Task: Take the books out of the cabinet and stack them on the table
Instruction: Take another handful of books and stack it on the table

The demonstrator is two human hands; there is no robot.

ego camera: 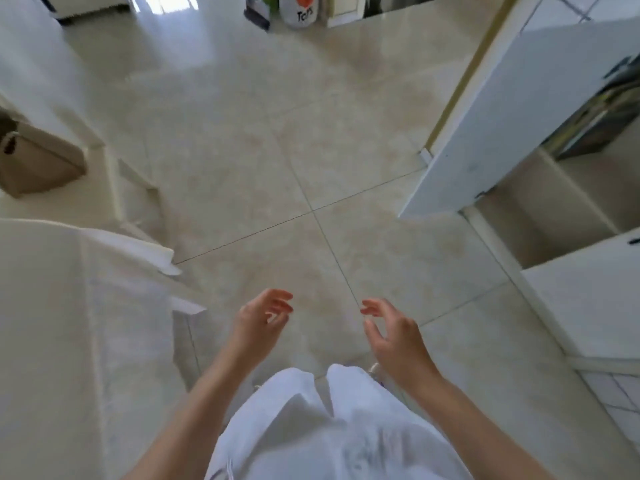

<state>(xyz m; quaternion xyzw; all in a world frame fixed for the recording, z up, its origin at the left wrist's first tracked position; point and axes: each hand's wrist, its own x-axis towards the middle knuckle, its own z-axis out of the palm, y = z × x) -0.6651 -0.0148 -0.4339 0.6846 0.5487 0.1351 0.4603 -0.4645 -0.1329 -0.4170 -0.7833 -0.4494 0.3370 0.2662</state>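
Both of my hands hang in front of me over the tiled floor, holding nothing. My left hand (pixel 261 318) has loosely curled fingers, and my right hand (pixel 391 336) faces it with fingers spread. On the right stands the white cabinet (pixel 588 299) with its door (pixel 491 133) swung open. Several books (pixel 602 119) lie stacked on an upper shelf inside, at the far right edge. The shelf below them looks bare. The white table (pixel 69 323) fills the lower left.
A brown cardboard box (pixel 38 161) sits at the left edge beyond the table. A white chair or furniture edge (pixel 135 188) stands between box and table. A white bag with an orange mark (pixel 299 8) is at the far end of the floor.
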